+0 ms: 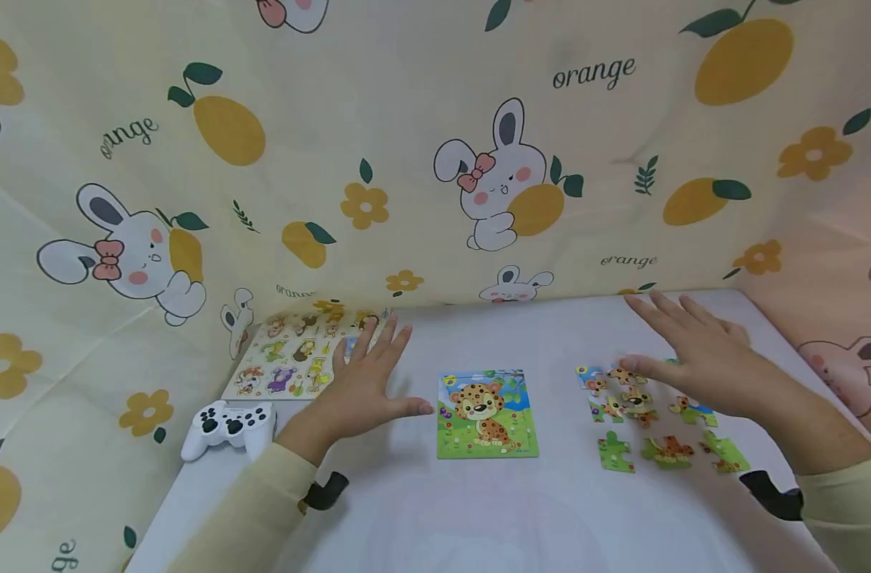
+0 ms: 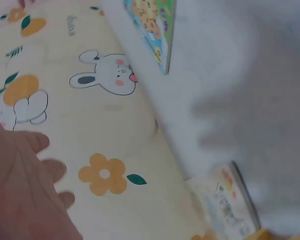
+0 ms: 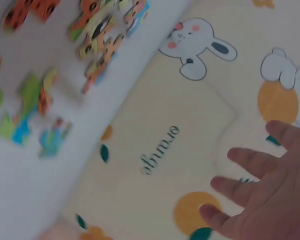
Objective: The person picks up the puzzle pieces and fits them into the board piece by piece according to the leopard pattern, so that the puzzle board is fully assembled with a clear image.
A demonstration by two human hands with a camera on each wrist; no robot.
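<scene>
Cream fabric [image 1: 400,103], printed with rabbits, oranges and flowers, rises behind the leopard board [image 1: 487,446], our landmark, and spreads out to both sides. The white surface [image 1: 478,517] lies under the board and all around it. Two pale yellow sleeves [image 1: 242,509] come in from nearer us, one on either side of the board. Left of the board and farther back, we see a sheet of small animal pictures [image 1: 281,362], partly covered by the left hand [image 1: 364,390]. That hand is spread and holds nothing, its thumb tip just beside the board's left edge. Well to the right of the board, the right hand [image 1: 704,362] is also spread and without a hold, raised over the back of the puzzle pieces [image 1: 638,402] and hiding some of them. The board itself lies flat, its seated leopard cub facing up. Well left of it rests a white game controller [image 1: 228,428]. Smallest are the loose pieces right of the board, spotted orange, green and blue; a green one [image 1: 613,454] lies in the row nearest us.
</scene>
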